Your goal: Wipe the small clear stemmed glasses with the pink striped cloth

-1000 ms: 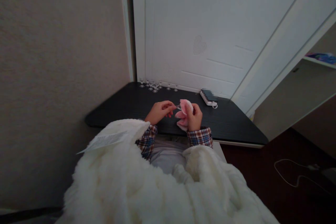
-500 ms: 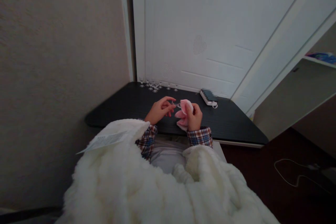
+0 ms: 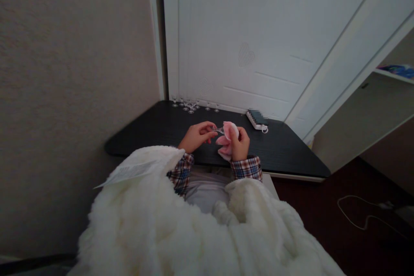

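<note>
1. The pink cloth (image 3: pixel 223 141) is held, loosely bunched, by the right hand (image 3: pixel 239 143) – that grip is clamped on it, with folds left hanging below the fingers.
2. A small clear glass (image 3: pixel 220 130) is held on its side just left of the pink cloth, one end being touched by it; how much of that end is covered cannot be told.
3. The other end of the glass is pinched by the left hand (image 3: pixel 199 134), whose grip is closed on it to the left of the pink cloth.
4. Beneath the pink cloth, the black table (image 3: pixel 145 131) is spread out to both sides.
5. Beyond the pink cloth and to its left, a cluster of clear glasses (image 3: pixel 191 109) is stood along the far edge – two more are set apart, nearer the cloth.
6. Beyond the pink cloth and to its right, a white device (image 3: pixel 255 124) with a loop is placed, a dark slab (image 3: pixel 258 116) being laid on top; its face is blurred.
7. Nearer than the pink cloth, fluffy white fabric (image 3: pixel 181 233) is seen.
</note>
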Tool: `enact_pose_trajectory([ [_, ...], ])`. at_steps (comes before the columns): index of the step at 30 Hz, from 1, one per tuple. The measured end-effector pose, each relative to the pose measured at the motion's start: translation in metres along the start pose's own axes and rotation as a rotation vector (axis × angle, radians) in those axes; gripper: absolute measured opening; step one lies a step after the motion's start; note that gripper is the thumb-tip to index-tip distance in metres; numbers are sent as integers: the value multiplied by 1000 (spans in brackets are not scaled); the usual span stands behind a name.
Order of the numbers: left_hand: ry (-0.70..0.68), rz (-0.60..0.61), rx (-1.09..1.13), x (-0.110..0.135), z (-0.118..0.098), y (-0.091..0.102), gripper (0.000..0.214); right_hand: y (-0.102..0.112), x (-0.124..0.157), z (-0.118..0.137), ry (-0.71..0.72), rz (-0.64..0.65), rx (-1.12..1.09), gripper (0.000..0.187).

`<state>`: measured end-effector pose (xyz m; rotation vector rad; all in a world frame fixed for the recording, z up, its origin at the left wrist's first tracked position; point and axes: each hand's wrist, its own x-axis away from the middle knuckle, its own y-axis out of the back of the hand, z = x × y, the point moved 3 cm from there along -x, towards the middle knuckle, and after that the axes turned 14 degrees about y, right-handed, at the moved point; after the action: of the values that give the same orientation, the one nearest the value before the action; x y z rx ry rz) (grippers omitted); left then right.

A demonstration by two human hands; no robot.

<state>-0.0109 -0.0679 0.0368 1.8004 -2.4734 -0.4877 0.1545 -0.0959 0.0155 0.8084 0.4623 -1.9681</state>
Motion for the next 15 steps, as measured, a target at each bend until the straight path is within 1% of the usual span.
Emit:
enact_pose_trajectory([
  [10,36,-19,-13,0,2,-1,33,0,0,-1,-29,4,-15,36],
  [15,17,-35,-39,0,3,1,37,-1,0,-1,-38,9,-24,36],
])
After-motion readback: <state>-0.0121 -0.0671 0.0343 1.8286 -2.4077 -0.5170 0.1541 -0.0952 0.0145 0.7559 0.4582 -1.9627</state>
